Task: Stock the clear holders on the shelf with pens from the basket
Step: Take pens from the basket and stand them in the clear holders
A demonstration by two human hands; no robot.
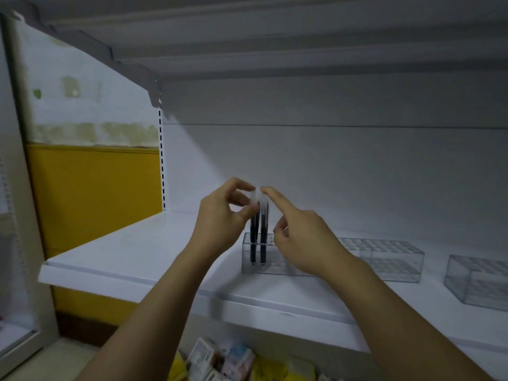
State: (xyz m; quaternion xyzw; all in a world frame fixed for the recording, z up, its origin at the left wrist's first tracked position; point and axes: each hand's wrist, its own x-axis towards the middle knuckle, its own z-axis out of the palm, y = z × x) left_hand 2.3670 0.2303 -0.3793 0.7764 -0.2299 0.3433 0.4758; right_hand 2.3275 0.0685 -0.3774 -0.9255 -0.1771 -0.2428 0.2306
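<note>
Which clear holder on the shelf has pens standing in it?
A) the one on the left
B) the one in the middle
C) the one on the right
A: dark pens stand only in the left holder, where the left hand pinches one at its top; the middle holder and the right holder have none.

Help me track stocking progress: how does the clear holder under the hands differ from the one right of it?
The holder under the hands has pens standing at its left end; the middle holder holds none. The left hand pinches the pens' tops and the right hand partly hides the first holder; the middle holder is untouched, in full view. Both are clear gridded boxes on one shelf.
</note>
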